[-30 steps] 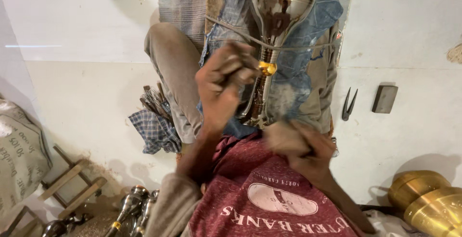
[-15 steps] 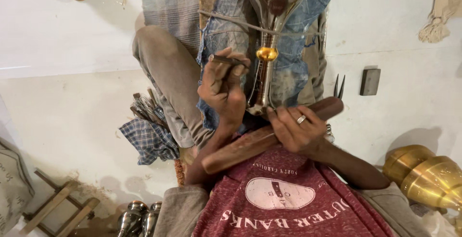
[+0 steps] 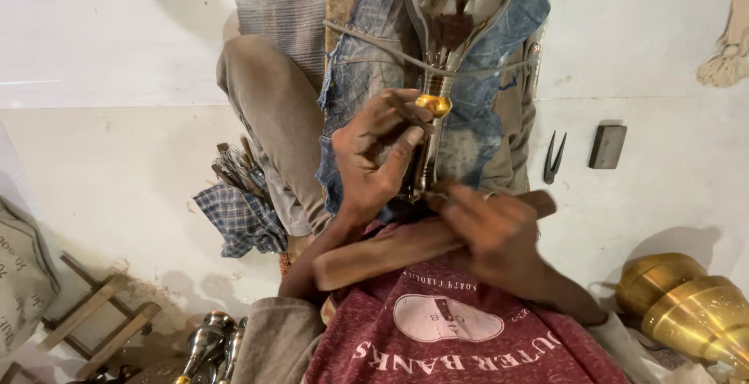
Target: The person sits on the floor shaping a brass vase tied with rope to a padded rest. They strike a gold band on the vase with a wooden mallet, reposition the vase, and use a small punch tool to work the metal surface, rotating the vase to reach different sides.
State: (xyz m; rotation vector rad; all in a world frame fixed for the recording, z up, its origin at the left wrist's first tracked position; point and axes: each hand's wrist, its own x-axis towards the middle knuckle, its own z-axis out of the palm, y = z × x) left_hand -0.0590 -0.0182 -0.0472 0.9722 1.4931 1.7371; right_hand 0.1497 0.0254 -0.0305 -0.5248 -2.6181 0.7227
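A shiny metal vessel [image 3: 456, 10] with a bulbous silver body and a narrow stem lies at the upper middle of the frame, tied with cord against blue denim cloth [image 3: 367, 80] over the person's legs. A brass ring [image 3: 434, 104] sits on the stem just below the bulb. The left hand [image 3: 374, 154], in the centre of the frame, is closed around a small dark tool [image 3: 406, 109] whose tip lies close beside the brass ring. The right hand [image 3: 491, 228], lower and right of centre and blurred, is wrapped around a long wooden stick [image 3: 390, 247] that runs slantwise from the lower middle up toward the right, crossing just under the foot of the stem.

Left of the knee, a checked cloth [image 3: 238, 216] holds a bundle of thin tools. On the pale floor [image 3: 117, 166] at the right lie a dark pair of tweezers [image 3: 554, 158] and a small grey block [image 3: 607, 147], near each other. Two brass bell-shaped pieces [image 3: 686, 306] fill the lower right corner, and a wooden frame [image 3: 94, 318] sits at the lower left
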